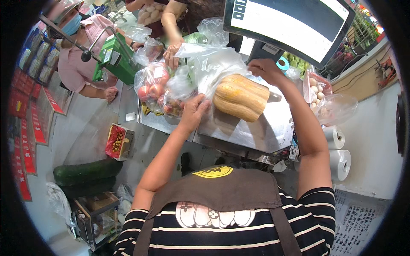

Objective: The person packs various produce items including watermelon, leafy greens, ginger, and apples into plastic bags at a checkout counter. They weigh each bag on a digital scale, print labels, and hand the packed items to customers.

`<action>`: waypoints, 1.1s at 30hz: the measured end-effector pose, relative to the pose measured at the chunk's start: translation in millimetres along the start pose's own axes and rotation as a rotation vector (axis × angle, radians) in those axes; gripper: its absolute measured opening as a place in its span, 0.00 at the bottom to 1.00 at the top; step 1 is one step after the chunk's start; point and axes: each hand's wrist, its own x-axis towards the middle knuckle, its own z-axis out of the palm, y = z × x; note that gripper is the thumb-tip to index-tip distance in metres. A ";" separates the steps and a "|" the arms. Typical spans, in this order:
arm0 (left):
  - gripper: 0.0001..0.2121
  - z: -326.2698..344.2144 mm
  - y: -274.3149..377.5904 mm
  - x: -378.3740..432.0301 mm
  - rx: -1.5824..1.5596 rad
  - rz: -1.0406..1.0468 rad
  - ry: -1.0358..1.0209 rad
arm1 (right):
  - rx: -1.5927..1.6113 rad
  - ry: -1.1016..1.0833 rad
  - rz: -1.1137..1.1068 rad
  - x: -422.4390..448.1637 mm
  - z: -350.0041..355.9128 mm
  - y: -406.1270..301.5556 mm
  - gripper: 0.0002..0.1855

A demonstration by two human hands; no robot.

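Note:
A cut piece of pumpkin [241,97] with tan, ribbed skin lies on its side on a metal scale plate [272,136]. Behind it and to its left spreads a crumpled, clear plastic bag [214,62]. My left hand [194,110] is left of the pumpkin, its thumb and fingers pinching the bag's near edge. Beyond the pumpkin, my right hand [266,71] reaches in below the screen, beside a blue-cored label roll [282,64]. Its fingers are bent, and what they touch is hidden.
Bagged apples [157,83] crowd the counter at left. Another person's hand [173,54] touches the bags there. A masked person [85,54] stands beyond a green device [115,59]. A monitor [288,22] overhangs the back. Eggs [315,89] and plastic rolls [339,164] are at right.

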 end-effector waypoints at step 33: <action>0.07 15.0 206.7 37.7 -0.646 0.395 -0.310 | -0.310 0.363 0.132 -144.3 1.1 -182.5 0.48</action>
